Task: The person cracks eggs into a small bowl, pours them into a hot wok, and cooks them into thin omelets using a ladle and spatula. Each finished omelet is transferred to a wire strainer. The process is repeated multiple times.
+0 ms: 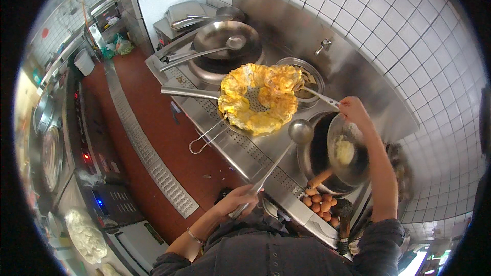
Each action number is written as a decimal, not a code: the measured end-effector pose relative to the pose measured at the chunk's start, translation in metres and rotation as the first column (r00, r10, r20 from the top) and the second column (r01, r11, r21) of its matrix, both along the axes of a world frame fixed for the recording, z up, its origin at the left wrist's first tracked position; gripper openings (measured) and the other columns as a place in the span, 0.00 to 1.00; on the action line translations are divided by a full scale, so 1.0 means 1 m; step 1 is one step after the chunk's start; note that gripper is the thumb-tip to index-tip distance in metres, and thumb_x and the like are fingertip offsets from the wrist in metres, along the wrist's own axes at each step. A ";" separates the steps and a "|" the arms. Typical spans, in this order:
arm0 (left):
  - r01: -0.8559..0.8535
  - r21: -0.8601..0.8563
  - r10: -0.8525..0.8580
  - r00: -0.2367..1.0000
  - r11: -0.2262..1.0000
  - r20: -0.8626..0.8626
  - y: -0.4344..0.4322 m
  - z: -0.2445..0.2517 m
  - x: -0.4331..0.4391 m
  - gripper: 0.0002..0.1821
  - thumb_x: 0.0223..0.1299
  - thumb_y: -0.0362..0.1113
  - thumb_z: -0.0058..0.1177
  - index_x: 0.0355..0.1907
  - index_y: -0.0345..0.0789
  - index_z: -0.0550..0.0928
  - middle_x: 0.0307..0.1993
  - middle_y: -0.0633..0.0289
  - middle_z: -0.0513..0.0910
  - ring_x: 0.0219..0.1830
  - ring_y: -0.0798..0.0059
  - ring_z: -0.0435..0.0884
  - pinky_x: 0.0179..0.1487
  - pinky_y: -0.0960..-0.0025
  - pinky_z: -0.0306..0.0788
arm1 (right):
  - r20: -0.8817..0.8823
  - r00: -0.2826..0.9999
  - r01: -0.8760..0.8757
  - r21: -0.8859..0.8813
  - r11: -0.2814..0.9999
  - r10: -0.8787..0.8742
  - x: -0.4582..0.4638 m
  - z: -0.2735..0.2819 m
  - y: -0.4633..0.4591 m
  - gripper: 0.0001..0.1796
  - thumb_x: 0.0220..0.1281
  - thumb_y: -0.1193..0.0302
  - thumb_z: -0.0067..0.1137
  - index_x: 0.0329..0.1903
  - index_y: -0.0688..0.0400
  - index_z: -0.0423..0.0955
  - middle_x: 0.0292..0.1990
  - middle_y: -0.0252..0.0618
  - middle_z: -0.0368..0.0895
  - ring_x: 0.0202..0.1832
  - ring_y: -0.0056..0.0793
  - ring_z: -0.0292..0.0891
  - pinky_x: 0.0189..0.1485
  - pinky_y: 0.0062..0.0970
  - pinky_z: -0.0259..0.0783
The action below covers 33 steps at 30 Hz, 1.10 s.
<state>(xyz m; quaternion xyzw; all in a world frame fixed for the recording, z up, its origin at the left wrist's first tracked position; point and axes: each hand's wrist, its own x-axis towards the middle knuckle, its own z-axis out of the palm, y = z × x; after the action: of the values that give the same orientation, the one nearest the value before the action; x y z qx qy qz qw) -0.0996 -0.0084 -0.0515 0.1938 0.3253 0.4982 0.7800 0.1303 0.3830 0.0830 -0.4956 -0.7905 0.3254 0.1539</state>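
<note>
My left hand (pixel 239 201) is closed round the handle of a steel ladle (pixel 301 132), whose bowl hangs over the stove top. My right hand (pixel 355 111) grips the handle of a metal utensil (pixel 320 95); its far end is hidden at a ring of golden fried eggs (pixel 261 120). The eggs lie round the rim of a perforated strainer (pixel 252 96) with a long metal handle and a wire loop. Below my right wrist, a wok (pixel 355 165) with a wooden handle holds a pale yellow lump (pixel 344 150) and rests tilted on a dark burner ring.
Brown eggs (pixel 322 205) lie beside the wok. Behind the strainer stand a metal pot (pixel 316 74) and, further left, another wok (pixel 215 38) with a ladle (pixel 235 42) in it. A tap (pixel 323 46) juts from the steel backsplash. A floor drain (pixel 153 157) runs at left.
</note>
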 end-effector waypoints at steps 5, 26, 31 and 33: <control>0.047 0.021 -0.047 0.999 0.999 0.021 0.003 -0.001 0.000 0.22 0.66 0.31 0.48 0.61 0.30 0.67 0.21 0.67 0.68 0.16 0.81 0.67 0.17 0.77 0.60 | 0.150 0.988 -0.021 -0.187 0.982 0.050 0.005 0.066 0.013 0.11 0.53 0.73 0.54 0.19 0.64 0.73 0.13 0.33 0.68 0.14 0.18 0.63 0.15 0.23 0.53; 0.097 -0.078 -0.091 0.993 0.992 0.081 0.038 0.040 0.054 0.22 0.67 0.29 0.46 0.63 0.29 0.68 0.27 0.64 0.71 0.16 0.82 0.66 0.16 0.76 0.61 | -0.414 0.877 -0.028 -0.548 0.836 -0.242 -0.078 -0.073 -0.153 0.12 0.68 0.64 0.54 0.38 0.62 0.76 0.24 0.37 0.74 0.20 0.24 0.70 0.18 0.25 0.64; 0.155 -0.043 -0.150 0.983 0.987 0.106 0.041 0.032 0.065 0.23 0.66 0.28 0.43 0.64 0.27 0.66 0.29 0.63 0.70 0.16 0.81 0.66 0.15 0.76 0.61 | -0.428 0.843 -0.105 -0.726 0.679 -0.327 -0.086 -0.123 -0.168 0.18 0.70 0.62 0.51 0.30 0.64 0.75 0.23 0.39 0.76 0.19 0.27 0.73 0.18 0.28 0.68; 0.131 -0.068 -0.122 0.986 0.989 0.114 0.040 0.031 0.068 0.24 0.65 0.28 0.43 0.64 0.26 0.66 0.28 0.63 0.70 0.16 0.82 0.65 0.14 0.76 0.61 | -0.411 0.897 -0.188 -0.687 0.702 -0.162 -0.081 -0.134 -0.170 0.14 0.68 0.65 0.51 0.32 0.64 0.76 0.24 0.43 0.79 0.23 0.32 0.78 0.21 0.33 0.72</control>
<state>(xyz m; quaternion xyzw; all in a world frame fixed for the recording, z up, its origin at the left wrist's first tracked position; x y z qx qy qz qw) -0.0313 0.0312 -0.0207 0.1571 0.2877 0.4449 0.8334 0.0496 0.2132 -0.0510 -0.4232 -0.5499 0.7095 0.1230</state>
